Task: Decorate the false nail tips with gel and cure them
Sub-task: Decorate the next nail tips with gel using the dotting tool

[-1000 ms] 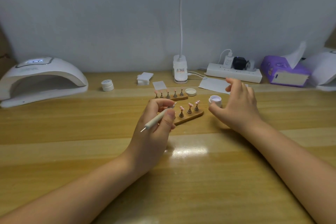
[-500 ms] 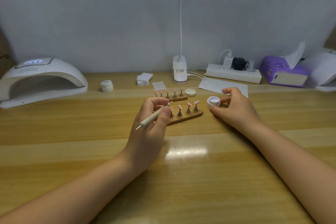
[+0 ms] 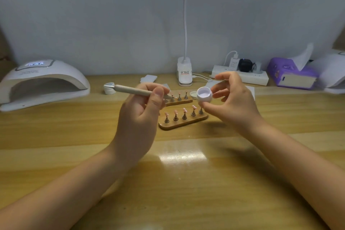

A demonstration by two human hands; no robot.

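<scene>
My left hand point(image 3: 139, 115) pinches a slim beige nail tool point(image 3: 130, 89), held level, its metal spatula end pointing left. My right hand point(image 3: 231, 102) holds a small open white gel jar point(image 3: 204, 96) lifted off the table, tilted toward me, with pale lilac gel showing inside. Below and between my hands lies a wooden stand point(image 3: 183, 124) carrying several pink nail tips point(image 3: 184, 110) on small pegs. A second wooden stand point(image 3: 182, 101) with more tips sits just behind it, partly hidden by my left hand. The white curing lamp point(image 3: 43, 82) stands at the far left, its display lit.
The jar's white lid point(image 3: 193, 94) lies behind the stands. A closed white jar point(image 3: 109, 88) sits near the lamp. A desk-lamp base point(image 3: 184, 73), power strip point(image 3: 240, 76), purple tissue box point(image 3: 292, 74), white paper pads point(image 3: 148, 79) and a white sheet point(image 3: 249, 90) line the back of the wooden table point(image 3: 177, 183).
My right hand picked the gel jar up from the table and tilted it toward me. My left hand rose and swung the tool level, spatula end now pointing left.
</scene>
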